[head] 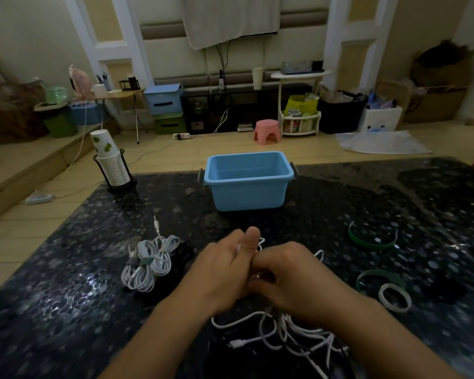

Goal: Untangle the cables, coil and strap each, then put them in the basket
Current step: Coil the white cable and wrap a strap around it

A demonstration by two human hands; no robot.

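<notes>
Dark speckled table (66, 291), unmarked blue basket (248, 192)

Bare forearms, no sleeves; ring (258, 276) on one finger, owner hand unclear.

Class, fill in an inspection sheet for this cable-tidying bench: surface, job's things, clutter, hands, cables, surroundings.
Surface: dark speckled stone table.
Job's things: empty light blue plastic basket; green strap loops; white strap ring.
Clutter: stacked paper cups in black holder.
Hands: left hand and right hand together, grip on white cable.
Cables: coiled white strapped bundles; loose white tangle.
Surroundings: pink plastic stool, storage boxes on floor.
</notes>
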